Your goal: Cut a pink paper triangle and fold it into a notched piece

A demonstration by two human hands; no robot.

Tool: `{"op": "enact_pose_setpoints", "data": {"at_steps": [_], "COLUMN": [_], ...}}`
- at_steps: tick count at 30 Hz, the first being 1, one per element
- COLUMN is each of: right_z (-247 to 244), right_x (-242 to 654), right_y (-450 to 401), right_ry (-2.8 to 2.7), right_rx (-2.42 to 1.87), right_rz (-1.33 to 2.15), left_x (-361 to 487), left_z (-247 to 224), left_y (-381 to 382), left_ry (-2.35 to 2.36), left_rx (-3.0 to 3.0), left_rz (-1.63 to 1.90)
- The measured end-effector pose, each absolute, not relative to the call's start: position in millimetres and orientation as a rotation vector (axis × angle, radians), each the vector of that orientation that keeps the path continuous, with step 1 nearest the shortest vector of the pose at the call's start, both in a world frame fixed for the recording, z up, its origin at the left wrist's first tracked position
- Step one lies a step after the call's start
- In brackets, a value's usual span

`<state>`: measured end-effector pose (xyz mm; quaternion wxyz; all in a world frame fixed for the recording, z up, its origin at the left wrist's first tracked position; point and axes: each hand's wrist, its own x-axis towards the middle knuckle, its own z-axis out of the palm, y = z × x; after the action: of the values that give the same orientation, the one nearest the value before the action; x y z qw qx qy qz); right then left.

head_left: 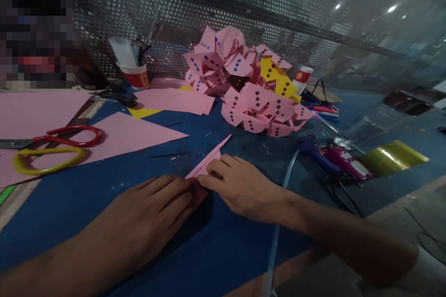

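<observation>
A folded strip of pink paper [210,157] lies slantwise on the blue tabletop, its pointed end toward the back. My left hand [156,209] rests over its near part, fingers together and pressing it down. With curled fingers, my right hand [240,181] pinches the strip just right of the left fingertips. Part of the paper is hidden beneath both hands. Behind them stands a cluster of folded pink paper pieces [265,106] with dark diamond marks, and a few yellow pieces [270,68] among them.
Scissors with red and yellow handles [50,162] lie on pink sheets [132,132] at left. Paper cups [137,76] stand behind. A blue glue gun [318,155], a purple tool [348,162], gold foil [393,158] and a clear container [374,116] are at right. A pale tube [288,171] crosses the table.
</observation>
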<state>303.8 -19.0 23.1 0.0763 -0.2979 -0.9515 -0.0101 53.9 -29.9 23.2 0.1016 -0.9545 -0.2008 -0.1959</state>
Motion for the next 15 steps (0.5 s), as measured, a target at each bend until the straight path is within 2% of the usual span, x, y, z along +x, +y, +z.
{"op": "enact_pose_setpoints", "data": {"at_steps": [8, 15], "right_z": [22.7, 23.9], "right_x": [302.4, 310.6], "right_y": [-17.7, -20.4], "right_ry": [-2.839, -2.788], "right_rx": [-0.899, -0.911], "right_rz": [-0.026, 0.128], "left_x": [54.2, 53.3], "left_z": [22.6, 22.5], "left_y": [-29.1, -29.0], "left_ry": [-0.609, -0.639], "left_rx": [-2.827, -2.853], "left_rz": [-0.579, -0.559]}}
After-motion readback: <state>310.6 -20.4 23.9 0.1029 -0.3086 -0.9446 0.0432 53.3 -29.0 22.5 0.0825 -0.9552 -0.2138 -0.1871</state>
